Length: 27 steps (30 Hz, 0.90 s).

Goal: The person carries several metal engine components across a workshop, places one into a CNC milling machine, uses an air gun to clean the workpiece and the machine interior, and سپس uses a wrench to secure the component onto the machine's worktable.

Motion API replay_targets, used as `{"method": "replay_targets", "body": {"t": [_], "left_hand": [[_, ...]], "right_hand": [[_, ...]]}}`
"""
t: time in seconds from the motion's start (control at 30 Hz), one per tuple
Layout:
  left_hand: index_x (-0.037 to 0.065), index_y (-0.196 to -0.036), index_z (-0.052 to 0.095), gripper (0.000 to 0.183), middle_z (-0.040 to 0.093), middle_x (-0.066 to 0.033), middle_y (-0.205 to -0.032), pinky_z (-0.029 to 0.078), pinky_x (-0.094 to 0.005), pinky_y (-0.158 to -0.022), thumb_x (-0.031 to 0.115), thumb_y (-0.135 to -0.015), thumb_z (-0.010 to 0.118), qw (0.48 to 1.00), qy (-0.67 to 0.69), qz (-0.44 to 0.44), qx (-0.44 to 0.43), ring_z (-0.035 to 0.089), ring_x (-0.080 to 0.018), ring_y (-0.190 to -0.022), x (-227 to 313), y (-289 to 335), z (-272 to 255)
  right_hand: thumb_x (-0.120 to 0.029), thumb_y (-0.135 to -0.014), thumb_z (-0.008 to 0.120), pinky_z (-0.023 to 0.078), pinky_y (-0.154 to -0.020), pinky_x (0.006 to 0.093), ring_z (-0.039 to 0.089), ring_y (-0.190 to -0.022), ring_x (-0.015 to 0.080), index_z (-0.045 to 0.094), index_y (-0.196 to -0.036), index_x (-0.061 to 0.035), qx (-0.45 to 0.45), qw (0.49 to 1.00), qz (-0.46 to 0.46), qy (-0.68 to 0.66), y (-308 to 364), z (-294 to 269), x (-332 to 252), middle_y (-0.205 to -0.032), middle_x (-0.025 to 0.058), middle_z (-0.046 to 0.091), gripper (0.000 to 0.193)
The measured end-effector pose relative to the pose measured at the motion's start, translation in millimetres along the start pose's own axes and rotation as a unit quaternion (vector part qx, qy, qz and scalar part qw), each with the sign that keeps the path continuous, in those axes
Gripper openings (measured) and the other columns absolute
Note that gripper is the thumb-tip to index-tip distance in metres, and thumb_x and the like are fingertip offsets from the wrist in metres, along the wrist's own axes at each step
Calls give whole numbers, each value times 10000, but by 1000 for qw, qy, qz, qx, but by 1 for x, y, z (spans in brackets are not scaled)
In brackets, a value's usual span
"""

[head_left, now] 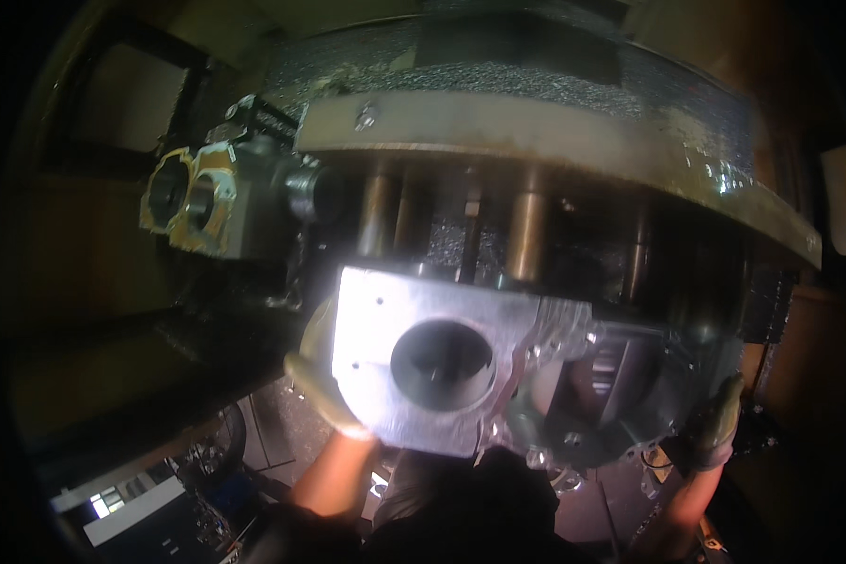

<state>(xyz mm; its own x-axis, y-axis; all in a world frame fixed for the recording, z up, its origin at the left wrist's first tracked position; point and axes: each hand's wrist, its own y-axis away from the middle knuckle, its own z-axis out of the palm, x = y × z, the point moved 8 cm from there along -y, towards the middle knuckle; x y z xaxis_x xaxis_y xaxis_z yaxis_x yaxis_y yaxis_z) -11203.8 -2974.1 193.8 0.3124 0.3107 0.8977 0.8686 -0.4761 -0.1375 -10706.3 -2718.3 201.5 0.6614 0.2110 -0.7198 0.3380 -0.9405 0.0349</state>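
Note:
A large metal housing (367, 329) is held between my two hands in front of a machine fixture. Its left part is a bright, flat machined face with a round bore; the darker right part has a wide opening and a rim with bolt lugs. My left hand (318, 381), in a light glove, is closed around the housing's left side. At its right side, my right hand (721, 418), also gloved, grips the edge. The fingers of both hands are partly hidden behind the metal.
A thick metal plate (536, 127) spans above the housing, with metal posts (528, 235) beneath it. To the left hangs a casting (254, 202) with two bores and yellowish rims. A dark rail or wall edge crosses the lower left, beside cables and a pale panel (136, 512).

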Motion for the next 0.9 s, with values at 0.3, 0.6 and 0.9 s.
{"method": "replay_targets", "body": {"t": [0.3, 0.6, 0.9], "left_hand": [[-44, -1347, 570, 644, 704, -162, -1150, 509, -352, -963, 482, -1048, 350, 994, -58, -91, -12, 665, -249, -1074, -30, 16, 2], [-39, -1308, 595, 584, 705, -170, -1144, 514, -353, -957, 443, -1030, 419, 988, -75, -134, -34, 670, -248, -1069, -39, 6, 13], [-34, -1270, 620, 526, 706, -178, -1137, 520, -355, -950, 405, -1012, 488, 988, -74, -128, -42, 674, -247, -1064, -41, 9, 17]], "right_hand": [[-509, -1067, 371, 372, -1162, 467, 471, -1356, 339, 320, -1543, 42, 226, 957, 107, -147, 13, 2, 32, -1485, 212, 461, 730], [-487, -1065, 405, 393, -1140, 450, 500, -1318, 312, 380, -1506, 17, 236, 939, 200, -146, 14, 11, 33, -1438, 178, 500, 670], [-466, -1064, 439, 415, -1117, 433, 528, -1279, 286, 439, -1470, -9, 220, 935, 216, -178, 10, 22, 32, -1390, 144, 540, 611]]}}
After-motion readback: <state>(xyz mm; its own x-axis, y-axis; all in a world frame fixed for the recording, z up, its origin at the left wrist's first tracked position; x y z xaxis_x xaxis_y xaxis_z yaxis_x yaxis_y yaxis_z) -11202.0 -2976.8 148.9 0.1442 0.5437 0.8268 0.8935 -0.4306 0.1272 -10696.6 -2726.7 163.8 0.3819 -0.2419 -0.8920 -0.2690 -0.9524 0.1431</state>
